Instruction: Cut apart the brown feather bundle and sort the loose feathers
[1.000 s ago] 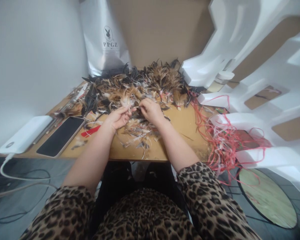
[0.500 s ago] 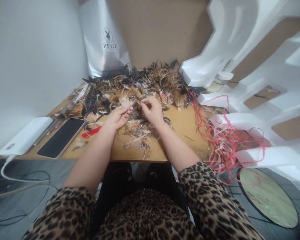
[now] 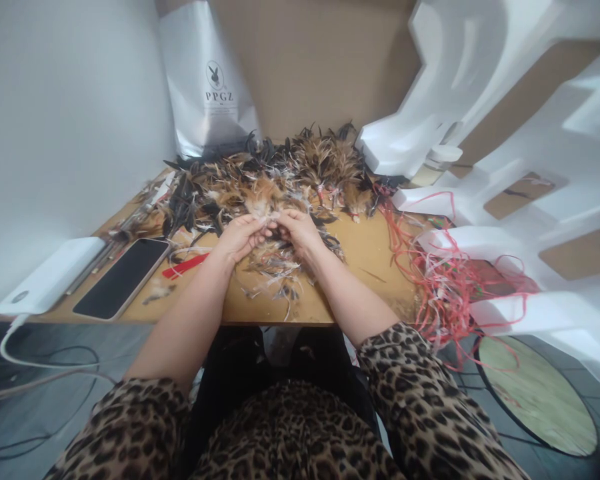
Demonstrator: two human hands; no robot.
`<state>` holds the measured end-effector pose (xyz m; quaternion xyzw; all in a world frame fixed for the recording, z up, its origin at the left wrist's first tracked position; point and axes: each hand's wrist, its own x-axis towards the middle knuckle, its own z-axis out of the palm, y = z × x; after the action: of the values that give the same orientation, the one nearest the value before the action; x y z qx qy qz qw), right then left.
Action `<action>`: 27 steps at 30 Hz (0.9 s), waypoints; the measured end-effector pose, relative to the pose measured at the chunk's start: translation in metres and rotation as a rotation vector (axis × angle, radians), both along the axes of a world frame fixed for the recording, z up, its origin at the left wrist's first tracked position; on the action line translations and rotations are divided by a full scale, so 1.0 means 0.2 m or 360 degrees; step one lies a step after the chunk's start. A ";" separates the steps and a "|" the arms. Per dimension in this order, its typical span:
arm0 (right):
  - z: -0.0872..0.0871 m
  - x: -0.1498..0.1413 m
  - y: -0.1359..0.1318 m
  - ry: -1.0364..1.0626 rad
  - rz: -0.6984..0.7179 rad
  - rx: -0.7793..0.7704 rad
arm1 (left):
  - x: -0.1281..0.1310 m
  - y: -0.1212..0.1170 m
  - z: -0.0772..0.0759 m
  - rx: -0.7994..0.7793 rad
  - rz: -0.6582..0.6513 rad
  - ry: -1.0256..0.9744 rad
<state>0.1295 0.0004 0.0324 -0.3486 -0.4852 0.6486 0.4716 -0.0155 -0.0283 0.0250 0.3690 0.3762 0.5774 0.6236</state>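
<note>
Both hands meet over the front of a heap of brown and black feathers. A small bunch of tan feathers fans out between them, pale at its base. My left hand pinches that base with thumb and fingers. My right hand is closed at the same spot, its fingertips touching the base beside the left thumb. Loose feather scraps lie on the wooden table beneath my hands. To the left of my left hand is a red strip.
A dark-screened phone and a white power bank with a cable lie on the left. Tangled pink string hangs over white foam pieces at right. A silver bag stands behind. A round disc lies below right.
My right hand has moved left and slightly down, from apart to touching the left fingers at the feather base. My left hand has shifted slightly right with the feathers.
</note>
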 end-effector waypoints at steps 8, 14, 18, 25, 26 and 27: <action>0.01 -0.01 -0.02 -0.0067 -0.0098 0.0165 | 0.00 0.02 0.00 -0.0217 0.0114 -0.0118; -0.01 -0.02 -0.01 -0.0218 -0.0209 0.0285 | 0.01 0.02 -0.03 -0.0163 -0.0001 0.0038; -0.02 -0.02 0.00 -0.0243 -0.0224 0.0326 | 0.01 0.02 -0.04 -0.0127 -0.0004 0.0056; -0.02 -0.03 -0.01 -0.0153 -0.0171 0.0262 | 0.02 0.01 -0.02 -0.0102 0.0067 0.0229; -0.02 -0.03 -0.01 -0.0137 -0.0171 0.0253 | 0.02 0.00 -0.01 -0.0104 0.0075 0.0265; -0.02 -0.02 -0.01 -0.0120 -0.0176 0.0248 | 0.03 0.00 -0.01 -0.0107 0.0080 0.0299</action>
<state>0.1247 -0.0009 0.0289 -0.3614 -0.5315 0.5682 0.5138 -0.0102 -0.0281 0.0231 0.3911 0.4613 0.5427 0.5828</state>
